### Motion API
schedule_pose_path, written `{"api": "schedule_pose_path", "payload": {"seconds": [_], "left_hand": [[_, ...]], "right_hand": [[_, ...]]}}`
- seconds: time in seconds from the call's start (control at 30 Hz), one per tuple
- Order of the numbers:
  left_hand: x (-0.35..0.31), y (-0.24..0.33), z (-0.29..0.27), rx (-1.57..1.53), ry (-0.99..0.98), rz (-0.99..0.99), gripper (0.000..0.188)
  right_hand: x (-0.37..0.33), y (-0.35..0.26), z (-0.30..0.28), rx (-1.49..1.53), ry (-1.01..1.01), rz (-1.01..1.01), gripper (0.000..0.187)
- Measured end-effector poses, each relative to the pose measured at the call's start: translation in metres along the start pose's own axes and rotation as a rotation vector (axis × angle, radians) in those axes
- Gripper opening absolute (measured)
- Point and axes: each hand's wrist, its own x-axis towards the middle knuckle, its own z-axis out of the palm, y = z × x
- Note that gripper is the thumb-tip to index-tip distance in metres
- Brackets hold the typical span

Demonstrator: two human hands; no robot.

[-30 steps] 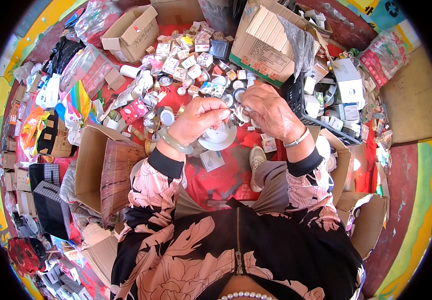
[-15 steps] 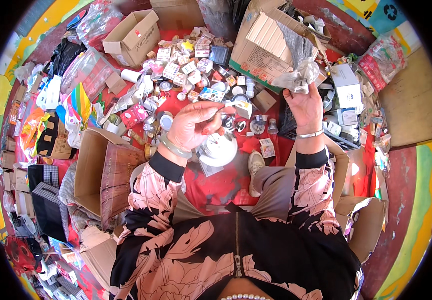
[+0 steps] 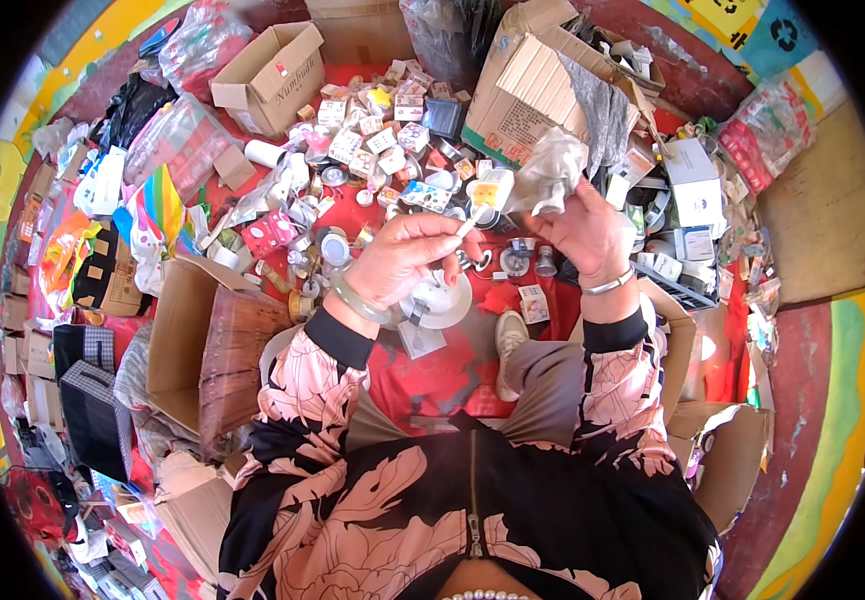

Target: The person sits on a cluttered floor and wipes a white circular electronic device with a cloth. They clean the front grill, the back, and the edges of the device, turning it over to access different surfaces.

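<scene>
Above the red mat [image 3: 443,385], near the centre of the view, the left hand [image 3: 403,262] was raised with its fingers closed in a pinch on a small white stick-like piece [image 3: 467,226] (too small to tell what it was), the tip of it pointing toward two o'clock. Just beside it, at about three o'clock from that hand, the right hand [image 3: 585,232] was held up with its fingers gripped around the neck of a crumpled clear plastic bag [image 3: 550,170], which bunched out of the fist toward twelve o'clock. The two hands were near each other but not touching. A pale green bangle [image 3: 361,300] sat on the left wrist and a thin silver bracelet [image 3: 610,285] on the right. Below the left hand, at roughly five o'clock from it, a round white disc-shaped fitting [image 3: 440,300] lay on the mat. From ten to twelve o'clock of the hands spread a heap of small boxes and round fittings [image 3: 373,160]. An open cardboard box [image 3: 271,75] stood at eleven o'clock, a larger carton [image 3: 533,95] at one o'clock, and another open carton [image 3: 208,345] at nine o'clock beside the person's knee. One white shoe [image 3: 511,335] showed at six o'clock of the hands.
</scene>
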Motion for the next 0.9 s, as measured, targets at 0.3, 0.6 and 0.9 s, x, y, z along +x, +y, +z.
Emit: {"api": "schedule_pose_path", "payload": {"seconds": [0.3, 0.6, 0.9], "left_hand": [[0.006, -0.007, 0.007, 0.114, -0.01, -0.188, 0.034], [0.01, -0.016, 0.014, 0.119, 0.226, -0.08, 0.027], [0.006, -0.011, 0.017, 0.197, 0.226, 0.016, 0.027]], "right_hand": [[0.003, 0.025, 0.017, 0.036, -0.168, 0.039, 0.044], [0.001, 0.03, 0.032, 0.047, -0.163, -0.098, 0.044], [-0.006, 0.051, 0.072, -1.37, -0.199, -0.706, 0.049]]}}
